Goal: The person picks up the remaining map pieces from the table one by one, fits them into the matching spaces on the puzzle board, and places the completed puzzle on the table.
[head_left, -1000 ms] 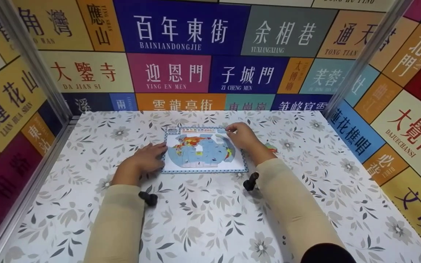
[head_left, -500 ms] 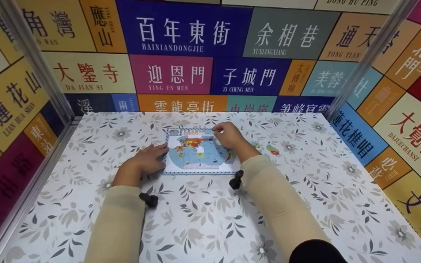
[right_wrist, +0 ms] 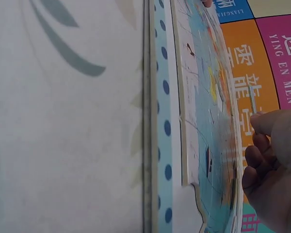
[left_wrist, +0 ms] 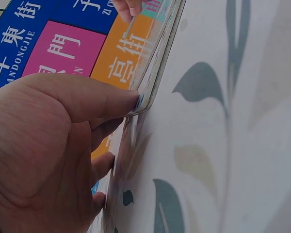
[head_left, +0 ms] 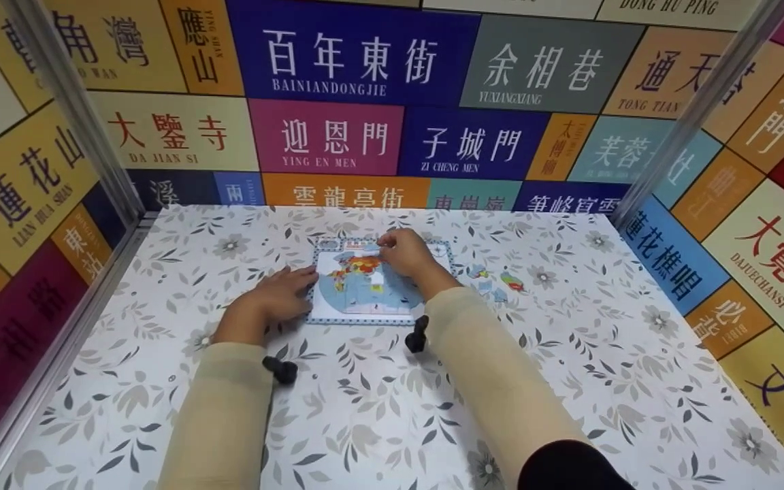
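A world map jigsaw puzzle (head_left: 348,298) lies flat in its board with a blue dotted border (head_left: 365,321). My left hand (head_left: 280,296) rests against the board's left edge, the thumb (left_wrist: 111,99) touching a near corner and the other fingers reaching along the side. Above the upper part of the map, my right hand (head_left: 407,253) pinches a thin puzzle piece (right_wrist: 252,99), seen edge-on in the right wrist view. Its face is hidden. The map's right part is covered by the right hand and wrist in the head view.
Several loose puzzle pieces (head_left: 512,281) lie right of the board on the flower-patterned tabletop (head_left: 365,408). A wall of coloured Chinese signs (head_left: 327,136) stands behind the table, and metal posts (head_left: 698,109) rise at its back corners.
My right hand has moved left across the board's top, from its upper right corner to above the map's upper middle. More loose pieces show at the right. The left hand stays put.
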The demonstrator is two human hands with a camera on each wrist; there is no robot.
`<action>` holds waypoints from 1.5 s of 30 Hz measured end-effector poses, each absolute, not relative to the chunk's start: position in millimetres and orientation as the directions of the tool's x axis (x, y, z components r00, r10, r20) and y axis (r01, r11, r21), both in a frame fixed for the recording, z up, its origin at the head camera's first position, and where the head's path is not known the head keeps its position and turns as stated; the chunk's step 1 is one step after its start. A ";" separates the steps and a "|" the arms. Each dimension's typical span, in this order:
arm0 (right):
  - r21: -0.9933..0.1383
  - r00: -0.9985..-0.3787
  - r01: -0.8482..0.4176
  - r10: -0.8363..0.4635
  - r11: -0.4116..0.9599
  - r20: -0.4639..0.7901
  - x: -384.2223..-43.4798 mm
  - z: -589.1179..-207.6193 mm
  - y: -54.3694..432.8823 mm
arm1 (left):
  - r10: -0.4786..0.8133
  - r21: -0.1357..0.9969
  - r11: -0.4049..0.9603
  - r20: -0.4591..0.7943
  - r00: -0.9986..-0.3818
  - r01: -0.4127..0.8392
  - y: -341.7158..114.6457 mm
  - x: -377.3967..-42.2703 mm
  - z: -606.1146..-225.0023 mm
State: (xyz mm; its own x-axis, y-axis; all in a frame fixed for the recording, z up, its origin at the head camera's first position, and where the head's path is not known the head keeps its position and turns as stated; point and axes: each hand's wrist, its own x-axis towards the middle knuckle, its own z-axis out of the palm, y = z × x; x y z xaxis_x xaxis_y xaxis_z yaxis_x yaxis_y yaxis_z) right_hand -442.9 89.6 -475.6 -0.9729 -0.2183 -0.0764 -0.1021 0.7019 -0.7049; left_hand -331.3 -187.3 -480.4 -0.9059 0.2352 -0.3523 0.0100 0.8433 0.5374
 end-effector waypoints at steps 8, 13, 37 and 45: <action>-0.679 -0.972 -0.105 -0.220 0.727 -0.085 -444.8 -481.9 75.3 | 0.237 0.539 0.842 -0.350 -0.906 0.012 -188.3 -331.4 -480.2; -0.661 -0.971 -0.131 -0.230 0.739 -0.064 -445.6 -482.8 69.7 | 0.228 0.544 0.839 -0.365 -0.903 -0.008 -188.2 -329.1 -476.8; -0.639 -0.968 -0.137 -0.240 0.757 -0.076 -446.9 -483.4 66.3 | 0.244 0.519 0.854 -0.355 -0.902 0.027 -188.5 -331.7 -477.6; -0.646 -0.963 -0.037 -0.201 0.762 -0.181 -449.2 -481.4 66.0 | 0.234 0.526 0.851 -0.357 -0.904 0.012 -188.0 -330.7 -477.2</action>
